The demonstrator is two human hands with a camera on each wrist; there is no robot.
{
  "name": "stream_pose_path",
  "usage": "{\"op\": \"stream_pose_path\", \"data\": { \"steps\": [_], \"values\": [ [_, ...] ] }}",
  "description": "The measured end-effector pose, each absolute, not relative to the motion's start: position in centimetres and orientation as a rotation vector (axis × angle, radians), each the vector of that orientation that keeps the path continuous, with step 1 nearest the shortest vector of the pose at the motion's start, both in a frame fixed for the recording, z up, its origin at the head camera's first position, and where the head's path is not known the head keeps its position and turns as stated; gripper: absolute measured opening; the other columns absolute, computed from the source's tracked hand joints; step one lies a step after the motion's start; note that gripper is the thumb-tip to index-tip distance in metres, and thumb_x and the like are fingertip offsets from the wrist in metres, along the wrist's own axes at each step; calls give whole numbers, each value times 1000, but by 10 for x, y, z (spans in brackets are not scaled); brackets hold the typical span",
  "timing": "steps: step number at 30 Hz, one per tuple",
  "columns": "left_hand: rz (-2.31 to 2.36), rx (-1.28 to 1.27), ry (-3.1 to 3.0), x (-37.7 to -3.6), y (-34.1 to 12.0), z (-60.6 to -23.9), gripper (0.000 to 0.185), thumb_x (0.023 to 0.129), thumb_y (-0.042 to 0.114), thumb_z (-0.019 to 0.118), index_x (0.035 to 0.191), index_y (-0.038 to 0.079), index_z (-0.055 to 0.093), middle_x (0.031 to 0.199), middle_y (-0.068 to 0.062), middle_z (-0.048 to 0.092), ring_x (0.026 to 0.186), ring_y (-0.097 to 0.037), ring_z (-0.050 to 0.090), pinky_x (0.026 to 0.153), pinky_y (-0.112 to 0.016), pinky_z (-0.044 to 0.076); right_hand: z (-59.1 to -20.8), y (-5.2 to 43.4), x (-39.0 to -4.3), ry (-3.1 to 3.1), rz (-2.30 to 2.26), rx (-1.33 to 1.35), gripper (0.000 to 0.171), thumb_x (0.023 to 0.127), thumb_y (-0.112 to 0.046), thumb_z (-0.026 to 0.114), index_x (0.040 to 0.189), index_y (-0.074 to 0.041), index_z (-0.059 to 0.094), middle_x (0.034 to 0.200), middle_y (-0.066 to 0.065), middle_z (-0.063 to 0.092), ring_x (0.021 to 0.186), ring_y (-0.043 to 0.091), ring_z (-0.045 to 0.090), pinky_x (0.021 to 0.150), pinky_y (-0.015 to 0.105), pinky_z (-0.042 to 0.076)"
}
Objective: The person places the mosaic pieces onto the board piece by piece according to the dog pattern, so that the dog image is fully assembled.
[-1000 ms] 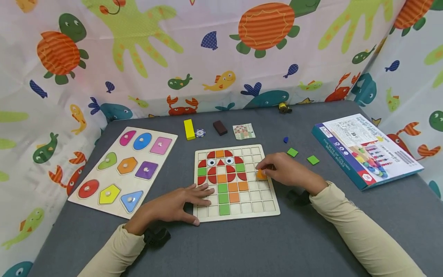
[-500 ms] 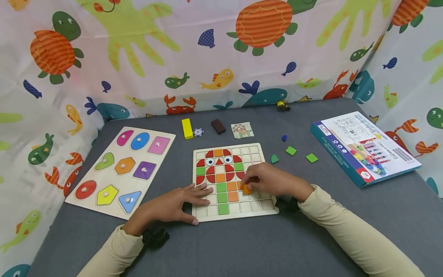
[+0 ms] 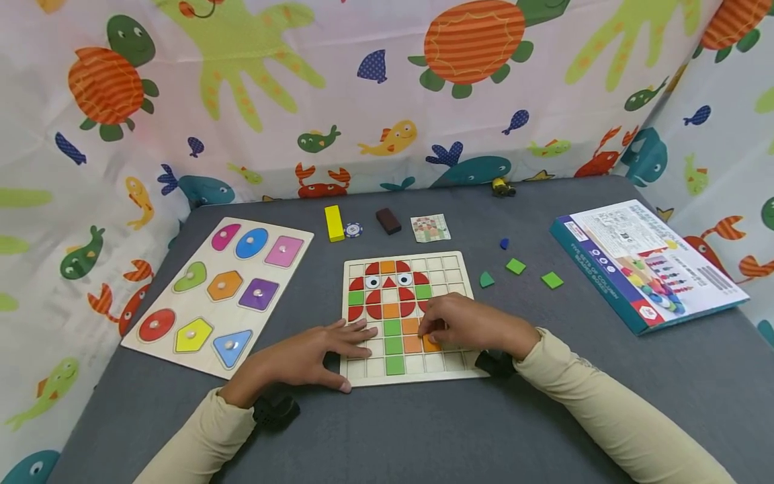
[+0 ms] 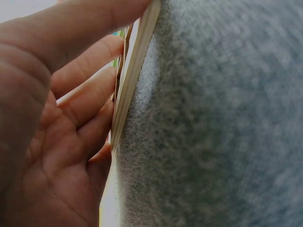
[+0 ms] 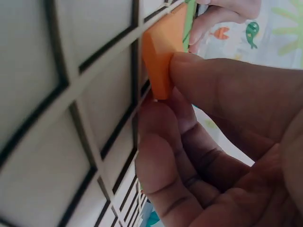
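Note:
A wooden grid board [image 3: 414, 365] lies on the grey table, partly filled with red, green and orange tiles around two eye tiles. My left hand [image 3: 308, 353] rests on its left side, fingers spread over the cells and thumb at the front edge. In the left wrist view those fingers lie along the board's edge [image 4: 128, 97]. My right hand [image 3: 464, 324] pinches an orange tile [image 5: 163, 52] between thumb and fingers. That tile is tilted at a cell just right of another orange tile [image 3: 413, 344]. The right hand hides some cells.
A shape puzzle board [image 3: 199, 302] with knobbed pieces lies at left. Behind are a yellow block [image 3: 334, 224], a poker chip [image 3: 353, 230], a dark brown block [image 3: 388, 220] and a picture card [image 3: 431, 228]. Green tiles [image 3: 516, 266] and a boxed set [image 3: 647, 262] lie right.
My right hand has moved left and toward me with the orange tile, from the board's right edge to a cell in a lower row. The left hand stays where it was.

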State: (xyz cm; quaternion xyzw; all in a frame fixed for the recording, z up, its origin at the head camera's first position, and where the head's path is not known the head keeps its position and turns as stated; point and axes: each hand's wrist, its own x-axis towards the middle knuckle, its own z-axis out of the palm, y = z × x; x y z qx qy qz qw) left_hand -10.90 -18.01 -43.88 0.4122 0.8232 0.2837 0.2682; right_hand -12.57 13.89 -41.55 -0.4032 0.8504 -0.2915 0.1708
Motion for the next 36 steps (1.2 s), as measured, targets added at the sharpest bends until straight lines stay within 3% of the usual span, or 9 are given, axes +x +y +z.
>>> {"op": "stream_pose_path", "data": {
  "steps": [10, 17, 24, 29, 34, 36],
  "values": [
    [764, 1119, 2219, -110, -180, -437, 62, 84, 37, 76, 140, 21, 55, 155, 11, 31, 146, -12, 13, 115, -46, 16, -419, 139, -127, 2432, -837, -1143, 13, 88, 1, 69, 96, -8, 73, 86, -5, 64, 73, 7, 54, 67, 26, 49],
    [764, 1096, 2219, -108, -181, -438, 63, 84, 40, 76, 141, 23, 54, 155, 12, 31, 146, -12, 13, 115, -48, 17, -412, 152, -141, 2533, -876, -1072, 14, 90, -4, 68, 103, -7, 74, 97, -1, 67, 84, 11, 58, 72, 30, 50],
    [765, 1092, 2216, -107, -180, -441, 63, 84, 39, 76, 141, 24, 53, 155, 14, 30, 146, -11, 12, 115, -48, 18, -407, 178, -152, 2664, -900, -889, 17, 91, -2, 65, 106, -3, 73, 100, 5, 66, 84, 15, 57, 71, 32, 50],
    [772, 1087, 2208, -108, -181, -439, 63, 84, 37, 76, 141, 24, 53, 155, 14, 29, 146, -11, 10, 115, -48, 16, -410, 194, -159, 2738, -881, -837, 20, 91, -2, 66, 109, -1, 72, 104, 10, 66, 90, 22, 60, 74, 39, 52],
    [778, 1097, 2211, -108, -181, -439, 62, 85, 38, 76, 141, 24, 54, 155, 13, 29, 146, -12, 10, 115, -48, 16, -416, 210, -167, 2814, -782, -807, 25, 88, 3, 66, 113, -1, 71, 112, 13, 66, 105, 31, 59, 87, 51, 48],
    [779, 1100, 2215, -109, -182, -439, 62, 85, 39, 75, 141, 24, 54, 155, 13, 29, 146, -12, 10, 115, -49, 17, -418, 216, -169, 2835, -740, -780, 26, 87, 5, 66, 112, 1, 71, 111, 14, 65, 103, 32, 59, 87, 52, 47]
  ]
}}
